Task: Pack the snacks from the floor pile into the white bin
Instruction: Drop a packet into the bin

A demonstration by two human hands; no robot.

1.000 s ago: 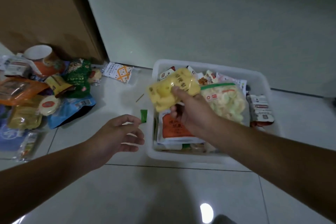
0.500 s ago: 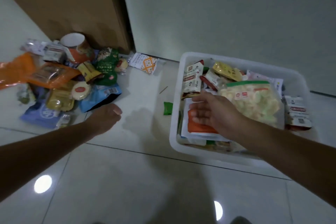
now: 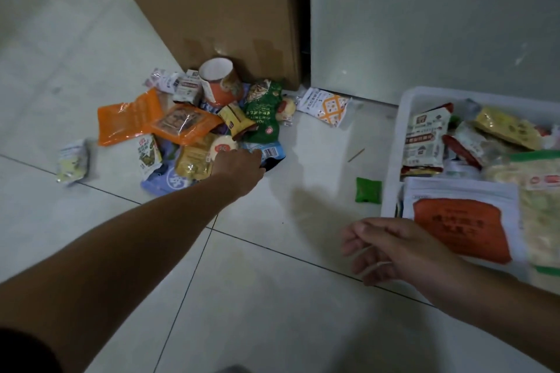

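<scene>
While the person leans over the tiled floor (image 3: pixel 91 39), this is how things lie around the snack pile.

Snack pile (image 3: pixel 194 127): heaped on the floor against the foot of a brown cardboard box (image 3: pixel 218 6), well left of the white bin.

Left hand (image 3: pixel 239 165): stretched out to the pile's near right edge, resting on a blue packet (image 3: pixel 271 152) and just beside a round white packet (image 3: pixel 223 147); the fingers are on the far side of the hand, so I cannot tell whether they are spread or gripping.

Right hand (image 3: pixel 385 248): in the air to the right of the pile, in front of the bin's near left corner; fingers loosely curled, apart, holding nothing.

White bin (image 3: pixel 397 142): on the floor to the right of the pile, already crowded with packets, among them a white pouch with an orange panel (image 3: pixel 457 227) at the near side and a clear bag of pale puffs (image 3: pixel 539 191) beside it.

Orange bag (image 3: pixel 127 119): at the pile's left side, lying flat.

Paper cup (image 3: pixel 219 82): at the back of the pile, tipped on its side with the open mouth upward.

Green bag (image 3: pixel 263 112): in the pile, right of the cup.

Small green packet (image 3: pixel 368 190): alone on the floor between the pile and the bin, just beside the bin's wall.

White packet with orange pattern (image 3: pixel 325 106): on the floor right of the pile, near the box corner.

Stray pale packet (image 3: pixel 72 160): apart from the pile, to its left.
</scene>
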